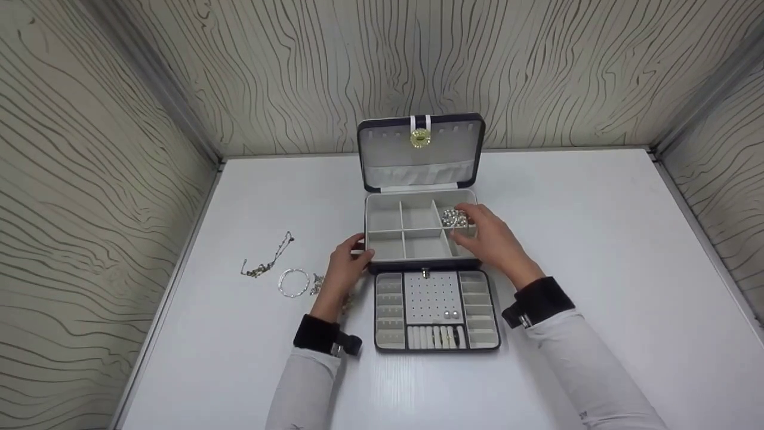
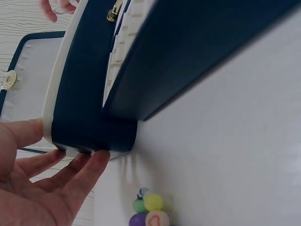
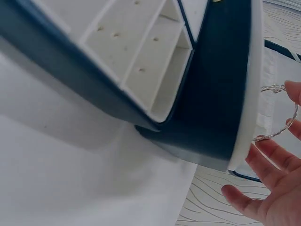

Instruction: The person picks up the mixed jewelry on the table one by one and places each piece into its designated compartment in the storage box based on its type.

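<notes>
A dark blue jewelry box (image 1: 430, 263) stands with its lid up and its divided tray folded out in front. My left hand (image 1: 346, 266) holds the box's left front corner, thumb (image 2: 26, 132) at the pale rim and fingers against the side wall. My right hand (image 1: 496, 240) reaches over the right-hand compartments. Between its thumb and fingers is a silver bracelet (image 3: 273, 88), its loop partly hidden behind the box's rim. Shiny silver beads (image 1: 455, 218) show in a bunch at those fingertips in the head view.
Left of the box lie a thin chain bracelet (image 1: 259, 270), a round bracelet (image 1: 293, 283) and small jewelry (image 1: 317, 285) partly behind the left arm. Colored beads (image 2: 154, 202) lie near the box. The folded-out tray (image 1: 391, 275) bears two pearl studs (image 1: 451, 314) and several rings.
</notes>
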A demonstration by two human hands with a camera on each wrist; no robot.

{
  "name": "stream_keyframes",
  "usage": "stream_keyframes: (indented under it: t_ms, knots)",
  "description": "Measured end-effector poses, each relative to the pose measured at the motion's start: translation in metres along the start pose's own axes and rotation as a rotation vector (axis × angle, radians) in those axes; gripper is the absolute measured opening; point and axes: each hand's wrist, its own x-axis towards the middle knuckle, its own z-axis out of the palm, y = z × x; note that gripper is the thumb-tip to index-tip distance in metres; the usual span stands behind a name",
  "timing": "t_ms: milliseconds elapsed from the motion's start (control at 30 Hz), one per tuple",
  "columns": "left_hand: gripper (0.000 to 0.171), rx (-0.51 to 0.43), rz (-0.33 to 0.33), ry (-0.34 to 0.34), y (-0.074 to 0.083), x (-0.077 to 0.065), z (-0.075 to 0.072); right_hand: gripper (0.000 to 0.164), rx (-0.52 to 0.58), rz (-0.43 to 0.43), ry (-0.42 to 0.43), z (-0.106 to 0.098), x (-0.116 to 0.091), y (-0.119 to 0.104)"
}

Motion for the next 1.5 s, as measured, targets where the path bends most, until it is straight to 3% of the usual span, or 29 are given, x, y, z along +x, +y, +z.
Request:
stream_keyframes:
  t_ms: [367,633,1000,1500]
  knots:
    - [0.05,-0.006,0.007,0.003,0.0,0.001,-0.001,0.045,-0.222,-0.074,-0.168,0.003,0.004,0.001]
    - [0.05,-0.012,0.003,-0.006,0.0,0.002,-0.001,0.034,-0.303,-0.079,-0.201,0.006,0.012,-0.003]
    - [0.051,0.003,0.013,-0.015,0.0,0.001,-0.001,0.021,-0.193,0.023,-0.302,0.015,0.019,0.004]
    - [0.05,0.007,0.019,-0.018,0.0,0.001,-0.001,0.028,-0.228,-0.021,-0.33,0.017,0.017,0.007]
